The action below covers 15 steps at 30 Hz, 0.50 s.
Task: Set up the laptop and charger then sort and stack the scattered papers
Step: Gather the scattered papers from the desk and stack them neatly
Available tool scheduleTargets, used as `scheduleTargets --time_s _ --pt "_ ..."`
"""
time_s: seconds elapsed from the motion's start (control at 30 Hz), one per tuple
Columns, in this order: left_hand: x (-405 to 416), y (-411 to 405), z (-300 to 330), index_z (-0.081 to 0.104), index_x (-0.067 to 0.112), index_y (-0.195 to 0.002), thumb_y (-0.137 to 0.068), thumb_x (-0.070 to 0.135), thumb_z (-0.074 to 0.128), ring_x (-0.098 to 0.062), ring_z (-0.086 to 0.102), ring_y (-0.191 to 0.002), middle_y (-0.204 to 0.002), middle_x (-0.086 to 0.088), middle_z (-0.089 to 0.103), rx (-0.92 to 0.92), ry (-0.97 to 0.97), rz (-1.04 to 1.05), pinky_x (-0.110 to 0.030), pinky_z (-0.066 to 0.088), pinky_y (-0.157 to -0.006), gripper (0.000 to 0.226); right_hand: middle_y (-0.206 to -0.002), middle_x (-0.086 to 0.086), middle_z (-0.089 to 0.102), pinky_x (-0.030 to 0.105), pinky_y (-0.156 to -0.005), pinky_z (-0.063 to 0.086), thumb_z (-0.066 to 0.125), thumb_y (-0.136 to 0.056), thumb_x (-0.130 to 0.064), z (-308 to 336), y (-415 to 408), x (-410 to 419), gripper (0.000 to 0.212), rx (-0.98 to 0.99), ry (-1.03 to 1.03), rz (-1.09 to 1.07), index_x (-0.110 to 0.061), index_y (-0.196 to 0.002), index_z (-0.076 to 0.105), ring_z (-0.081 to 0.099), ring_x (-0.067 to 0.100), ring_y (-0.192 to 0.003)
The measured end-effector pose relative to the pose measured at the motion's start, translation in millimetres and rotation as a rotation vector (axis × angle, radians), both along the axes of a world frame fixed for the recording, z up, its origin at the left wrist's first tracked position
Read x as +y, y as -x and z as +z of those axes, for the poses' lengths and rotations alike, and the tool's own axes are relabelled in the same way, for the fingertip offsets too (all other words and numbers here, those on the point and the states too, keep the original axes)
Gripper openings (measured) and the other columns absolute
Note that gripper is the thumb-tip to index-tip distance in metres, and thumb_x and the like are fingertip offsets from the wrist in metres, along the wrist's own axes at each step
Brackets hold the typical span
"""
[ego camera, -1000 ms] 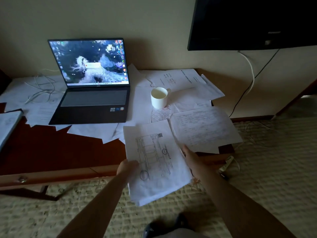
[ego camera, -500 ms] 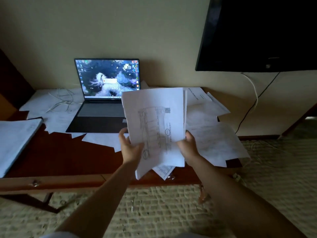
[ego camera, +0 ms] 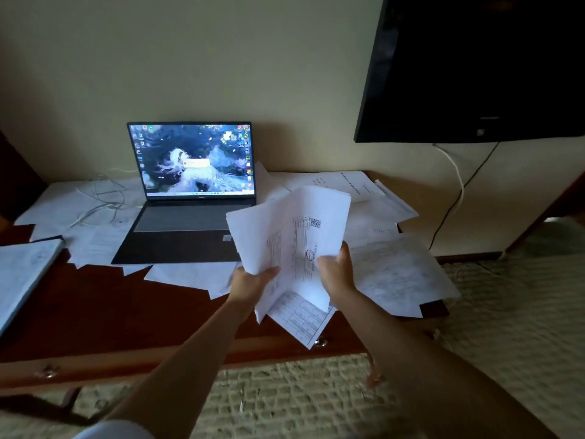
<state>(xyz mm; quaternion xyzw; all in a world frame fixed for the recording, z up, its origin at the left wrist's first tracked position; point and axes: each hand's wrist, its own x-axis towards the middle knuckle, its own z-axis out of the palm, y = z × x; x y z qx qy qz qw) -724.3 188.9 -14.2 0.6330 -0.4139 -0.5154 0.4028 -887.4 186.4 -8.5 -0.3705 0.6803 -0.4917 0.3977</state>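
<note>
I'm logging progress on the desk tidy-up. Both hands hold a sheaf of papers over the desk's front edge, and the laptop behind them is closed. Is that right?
Not quite. The laptop is open, its screen lit and showing a desktop, as the head view shows. The rest stands: the left hand and right hand both grip the sheaf of papers over the front edge of the desk.

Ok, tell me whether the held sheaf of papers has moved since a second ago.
Yes. The sheaf of papers has risen from the desk's front edge up toward the laptop.
</note>
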Motion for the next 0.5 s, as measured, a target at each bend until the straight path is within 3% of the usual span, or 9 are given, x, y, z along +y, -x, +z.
scheduleTargets --time_s 0.13,0.23,0.3,0.4,0.5 --pt "-2 12 -4 0.056 0.017 -0.083 -0.088 0.014 0.066 -0.024 0.062 -0.08 -0.088 -0.003 0.064 0.038 -0.015 0.02 -0.037 0.051 -0.071 0.011 -0.101 0.0 0.058 0.018 -0.056 0.044 0.046 -0.087 0.005 0 11 0 0.042 -0.032 0.035 -0.105 -0.018 -0.123 0.048 0.057 0.008 -0.077" --pt "-4 25 -11 0.057 0.017 -0.088 -0.091 0.016 0.062 -0.026 0.062 -0.085 -0.09 -0.001 0.064 -0.032 -0.001 -0.046 -0.039 0.051 -0.073 0.006 -0.102 0.004 0.062 0.033 -0.077 0.05 0.049 -0.081 0.008 -7 32 -3 0.039 -0.176 0.03 -0.199 -0.015 -0.111 0.054 0.061 0.026 -0.096" --pt "-7 38 -15 0.057 0.013 -0.097 -0.093 0.02 0.059 -0.027 0.062 -0.088 -0.095 -0.004 0.064 -0.118 0.065 -0.025 -0.034 0.053 -0.072 0.008 -0.101 0.007 0.063 0.038 -0.084 0.05 0.053 -0.081 0.004 -14 49 -5 0.031 -0.207 -0.02 -0.2 -0.014 -0.106 0.056 0.061 0.029 -0.098" --pt "-11 59 -21 0.057 0.009 -0.104 -0.095 0.016 0.053 -0.025 0.062 -0.082 -0.091 -0.006 0.063 -0.258 0.179 0.045 -0.029 0.052 -0.062 0.013 -0.1 0.006 0.061 0.03 -0.069 0.044 0.054 -0.091 -0.015 -27 78 -7 0.019 -0.135 -0.137 -0.125 -0.013 -0.11 0.058 0.057 0.023 -0.088" --pt "-12 83 -26 0.059 0.005 -0.105 -0.091 0.009 0.051 -0.02 0.06 -0.072 -0.088 -0.009 0.064 -0.259 0.175 0.073 -0.027 0.051 -0.054 0.016 -0.097 0.012 0.06 0.029 -0.068 0.042 0.048 -0.095 -0.027 -49 114 -8 0.026 -0.052 -0.325 -0.11 -0.006 -0.107 0.059 0.056 0.025 -0.085"
